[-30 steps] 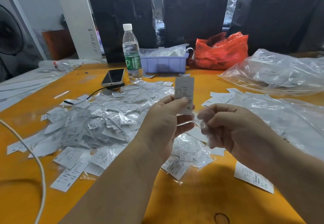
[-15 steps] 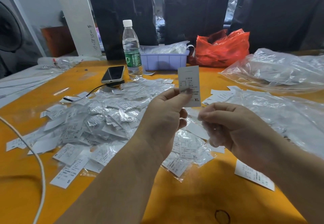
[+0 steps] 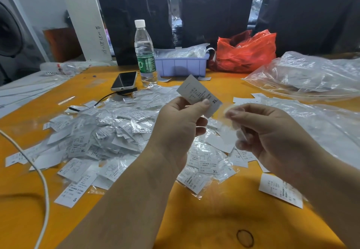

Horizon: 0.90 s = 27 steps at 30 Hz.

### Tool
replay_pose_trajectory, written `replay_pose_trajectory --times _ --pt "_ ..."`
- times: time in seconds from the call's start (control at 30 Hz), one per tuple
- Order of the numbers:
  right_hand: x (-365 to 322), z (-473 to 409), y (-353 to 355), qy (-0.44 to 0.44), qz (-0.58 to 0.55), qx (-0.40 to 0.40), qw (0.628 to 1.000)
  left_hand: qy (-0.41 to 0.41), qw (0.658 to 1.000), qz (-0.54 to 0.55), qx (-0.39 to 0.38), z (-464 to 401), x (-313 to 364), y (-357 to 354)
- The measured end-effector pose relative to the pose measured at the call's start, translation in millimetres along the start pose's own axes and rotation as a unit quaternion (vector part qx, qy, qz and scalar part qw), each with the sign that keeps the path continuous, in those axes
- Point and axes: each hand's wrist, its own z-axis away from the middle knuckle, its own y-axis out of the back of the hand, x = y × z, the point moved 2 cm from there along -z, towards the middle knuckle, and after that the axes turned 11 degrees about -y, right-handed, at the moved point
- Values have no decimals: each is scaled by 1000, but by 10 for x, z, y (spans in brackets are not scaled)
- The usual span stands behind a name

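step in hand: sleeving a size tag. left hand (image 3: 181,124) pinches a white tag (image 3: 196,92) marked xl between thumb and forefinger, other fingers curled below it. the tag is held in the air above the orange table (image 3: 194,219), tilted, with its xl end pointing at the right hand (image 3: 268,131) and just beside it. the right hand pinches a small clear sleeve (image 3: 229,124) near its top between thumb and fingertips, and the film hangs down from there. the sleeve is blurred, so cannot tell whether its mouth is parted. judgement: the tag is not yet inside and the insertion is about to start. the next move calls for the sleeve mouth to be opened and squared to the tag's short end, then a straight, light push. thin film may cling or buckle if the tag goes in skewed. containers: a pile (image 3: 109,127) of tags, many already in sleeves, lies loose on the table to the left. lilac tray (image 3: 181,66) at the back holds crumpled clear-wrapped material, item type not legible. red bag (image 3: 245,53) beside it is bunched, contents hidden. large clear bags (image 3: 303,77) on the right appear to hold more clear film. water bottle (image 3: 145,53) stands capped and upright beside the tray, with water showing in its lower part.
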Motion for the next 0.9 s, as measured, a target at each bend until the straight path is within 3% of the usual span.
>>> replay_pose_trajectory --times 0.2,0.43,0.67,0.9 --pt "-3 -14 9 -11 -100 -4 995 0 999 17 31 -19 0 33" --pt "-22 -37 55 -28 -239 -8 971 46 997 67 -7 10 -23 -19" --pt "-25 -40 79 -6 -259 8 966 66 993 85 -37 63 -43 -85" --pt "-7 -35 73 -2 -176 43 983 -5 999 -13 -30 75 -29 -91"
